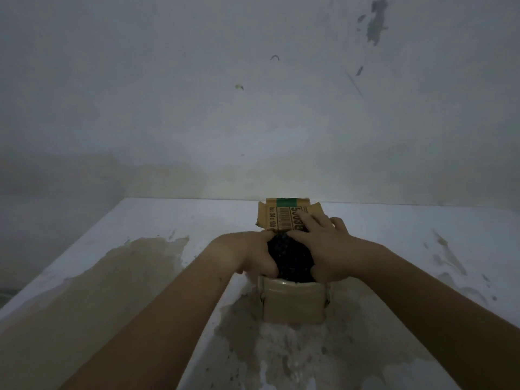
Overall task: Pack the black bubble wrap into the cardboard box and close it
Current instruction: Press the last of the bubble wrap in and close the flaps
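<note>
Surface: a white tabletop (394,249) with worn paint; large tan patches show where the coating has come off, one at the left and one spreading out from under the box toward the near edge.
Room: a pale, dim wall (253,94) rises right behind the table's far edge, marked with a dark blotch at upper right and a few small scuffs.
Container: a small cardboard box (294,304) stands on the table near its middle, top open; its near side shows plain brown card with a glossy strip along the upper edge.
Lid: the far flap (281,218) is tilted up and back, its printed face with a barcode, digits and a green band turned toward the camera.
Contents: the black bubble wrap (292,261) sits in the box mouth as a crumpled mound, bulging above the rim rather than lying below it.
Left hand: the left hand (250,256) presses on the wrap's left side, fingers curled down against it, thumb toward the box's near edge.
Right hand: the right hand (327,249) lies spread over the wrap's right side, fingers bent and pushing down, fingertips reaching onto the base of the flap.
In the way: both hands cover the box's side rims, so how deep the wrap sits cannot be told.
Arms: two bare forearms enter from the bottom corners and meet at the box.
</note>
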